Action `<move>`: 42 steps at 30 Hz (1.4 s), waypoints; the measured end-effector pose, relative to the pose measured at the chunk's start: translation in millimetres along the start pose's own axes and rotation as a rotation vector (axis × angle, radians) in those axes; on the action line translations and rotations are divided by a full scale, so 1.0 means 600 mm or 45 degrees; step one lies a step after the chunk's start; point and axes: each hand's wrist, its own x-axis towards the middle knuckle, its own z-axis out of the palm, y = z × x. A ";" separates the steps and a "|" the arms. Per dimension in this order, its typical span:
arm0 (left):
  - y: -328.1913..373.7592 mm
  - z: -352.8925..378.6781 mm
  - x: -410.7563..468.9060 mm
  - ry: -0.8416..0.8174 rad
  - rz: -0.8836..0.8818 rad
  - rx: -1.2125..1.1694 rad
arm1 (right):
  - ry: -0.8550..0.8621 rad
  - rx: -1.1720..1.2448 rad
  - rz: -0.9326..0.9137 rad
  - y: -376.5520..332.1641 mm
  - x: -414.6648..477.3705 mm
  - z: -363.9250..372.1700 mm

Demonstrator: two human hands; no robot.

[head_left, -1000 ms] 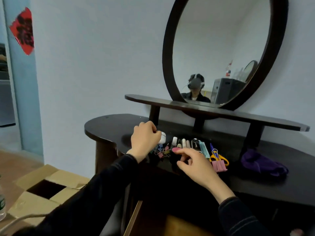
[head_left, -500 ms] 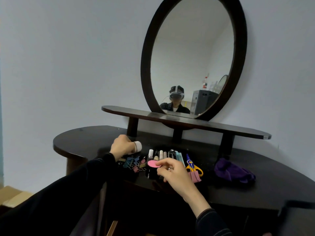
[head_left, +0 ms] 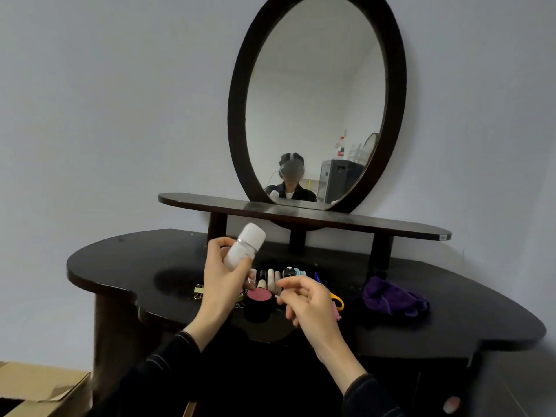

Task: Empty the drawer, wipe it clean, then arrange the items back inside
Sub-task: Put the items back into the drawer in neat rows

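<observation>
Down by the person's knees only a pale wooden sliver (head_left: 189, 410) shows, most likely the edge of the open drawer. A cardboard box (head_left: 36, 383) sits on the floor to the left.

Above that, the left hand (head_left: 224, 284) grips a white bottle (head_left: 245, 246) round its lower body, lifted clear of the dressing table (head_left: 135, 263). The bottle's long axis leans, cap up and to the right, away from the person. If it is going back inside, the drawer lies below and nearer than the hand.

The right hand (head_left: 307, 299) hovers with fingers loosely curled, holding nothing, just right of a round pink-topped compact (head_left: 259, 296).

Behind them lie binder clips (head_left: 198, 291), a row of small tubes (head_left: 270, 276) and yellow-handled scissors (head_left: 337, 300). A purple cloth (head_left: 391, 299) lies well to the right. Farther back are the shelf (head_left: 391, 225) and the oval mirror (head_left: 316, 100).
</observation>
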 end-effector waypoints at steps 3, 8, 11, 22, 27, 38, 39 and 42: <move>-0.012 0.000 -0.001 -0.011 -0.005 0.022 | 0.156 -0.028 -0.209 -0.009 -0.004 -0.035; -0.023 0.000 0.005 -0.050 -0.008 0.130 | 0.287 -0.481 -0.003 -0.031 0.089 -0.092; -0.024 0.002 0.002 -0.065 0.037 0.210 | 0.013 -0.901 0.189 -0.016 0.147 -0.079; -0.032 0.004 0.005 -0.044 0.042 0.293 | -0.275 -1.716 0.497 0.013 0.231 -0.033; -0.033 0.005 0.001 -0.050 0.177 0.450 | -0.258 -1.641 0.554 0.027 0.242 -0.032; -0.034 0.005 0.001 -0.069 0.223 0.526 | 0.156 -0.983 0.307 0.005 0.247 -0.070; -0.035 0.005 0.002 -0.071 0.227 0.533 | 0.188 -0.776 0.293 -0.004 0.241 -0.074; -0.037 0.005 0.003 -0.068 0.273 0.579 | 0.249 -0.281 0.298 -0.037 0.216 -0.080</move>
